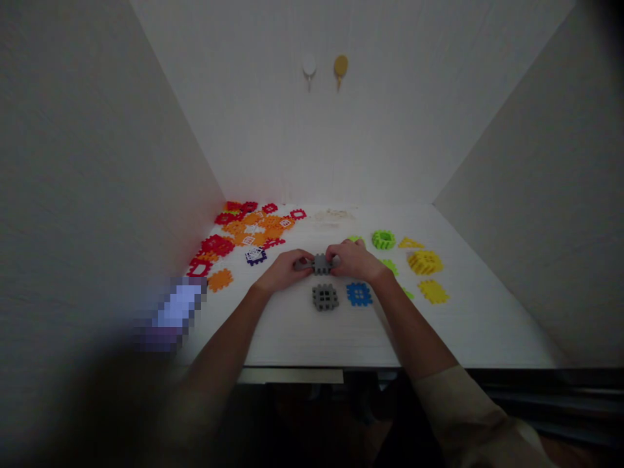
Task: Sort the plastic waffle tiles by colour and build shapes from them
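Between my two hands is a grey notched building tile [322, 264], gripped from both sides. My left hand [287, 268] pinches its left edge, where a further grey part shows at the fingertips. My right hand [355, 260] has its fingers bent on the right edge. Just below, a grey window tile stack [325, 297] lies on the white table [302, 338]. A blue window tile [359, 294] rests to the right of that stack, near my right wrist. Light green tiles [390, 266] are partly covered by my right hand and forearm.
Orange tiles [234, 229] and red tiles [218, 246] are heaped at the left, beside a dark purple tile with white pieces [256, 255]. Yellow tiles [426, 262] and a green tile ring [383, 239] lie at the right. Panels enclose the table; two hooks [340, 65] hang behind.
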{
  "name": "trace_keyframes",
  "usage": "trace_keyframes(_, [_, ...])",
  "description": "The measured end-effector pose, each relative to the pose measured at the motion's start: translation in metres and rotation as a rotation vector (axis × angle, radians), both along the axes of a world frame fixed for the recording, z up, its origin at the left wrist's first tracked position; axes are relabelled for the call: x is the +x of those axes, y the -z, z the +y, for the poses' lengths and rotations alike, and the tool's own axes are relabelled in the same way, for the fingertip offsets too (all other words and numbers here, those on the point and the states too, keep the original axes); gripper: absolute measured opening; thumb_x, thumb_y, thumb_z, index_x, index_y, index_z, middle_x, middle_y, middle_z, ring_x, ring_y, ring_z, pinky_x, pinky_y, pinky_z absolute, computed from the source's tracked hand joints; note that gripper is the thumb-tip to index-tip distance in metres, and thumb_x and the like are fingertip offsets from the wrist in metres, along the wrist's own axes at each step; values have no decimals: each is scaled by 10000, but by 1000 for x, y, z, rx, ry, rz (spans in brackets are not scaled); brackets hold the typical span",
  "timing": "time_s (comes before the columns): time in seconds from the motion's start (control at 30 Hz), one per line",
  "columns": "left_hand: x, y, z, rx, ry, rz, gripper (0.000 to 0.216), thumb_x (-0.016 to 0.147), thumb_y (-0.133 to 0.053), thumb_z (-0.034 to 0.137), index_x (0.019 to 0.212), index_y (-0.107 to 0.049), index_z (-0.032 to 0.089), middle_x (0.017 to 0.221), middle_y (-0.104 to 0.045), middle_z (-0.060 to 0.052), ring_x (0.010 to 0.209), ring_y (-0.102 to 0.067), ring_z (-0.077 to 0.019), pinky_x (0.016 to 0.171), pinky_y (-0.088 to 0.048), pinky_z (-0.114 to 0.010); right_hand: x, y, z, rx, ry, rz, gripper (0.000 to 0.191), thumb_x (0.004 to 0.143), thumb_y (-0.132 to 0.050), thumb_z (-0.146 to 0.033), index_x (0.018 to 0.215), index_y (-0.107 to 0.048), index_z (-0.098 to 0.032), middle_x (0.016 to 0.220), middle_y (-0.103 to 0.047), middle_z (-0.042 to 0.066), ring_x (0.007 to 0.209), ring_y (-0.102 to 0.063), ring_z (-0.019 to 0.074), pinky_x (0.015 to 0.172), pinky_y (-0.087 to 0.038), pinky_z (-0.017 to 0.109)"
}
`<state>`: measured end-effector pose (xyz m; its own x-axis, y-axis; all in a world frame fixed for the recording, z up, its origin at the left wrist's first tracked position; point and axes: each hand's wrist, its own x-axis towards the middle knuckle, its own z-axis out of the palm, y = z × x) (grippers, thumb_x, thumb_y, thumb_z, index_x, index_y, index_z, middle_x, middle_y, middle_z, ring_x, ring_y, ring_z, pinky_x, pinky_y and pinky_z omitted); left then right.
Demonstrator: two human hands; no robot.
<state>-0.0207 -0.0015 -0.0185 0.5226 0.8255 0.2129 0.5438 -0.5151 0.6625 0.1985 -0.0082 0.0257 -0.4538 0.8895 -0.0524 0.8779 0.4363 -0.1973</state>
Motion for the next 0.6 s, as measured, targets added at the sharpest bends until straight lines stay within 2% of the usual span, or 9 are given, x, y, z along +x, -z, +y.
trace_keyframes(0.27, [-1,0,1,10,-12,-1,261,758,-632,291,997,-652,190,904,-664,-32,786,-602,-150,725,-478,-271,2,3,1,7,-26,35,213,735,-647,-289,946,-633,-256,961,-680,21,995,-556,231,896,-276,389])
trace_keyframes(0.6, [0,1,1,15,-2,8,278,748,-633,255,1016,-642,182,900,-675,-20,788,-615,-137,737,-489,-248,5,7,2,19,-45,41,207,756,-654,-331,946,-632,-254,955,-677,24,999,-553,231,874,-273,364])
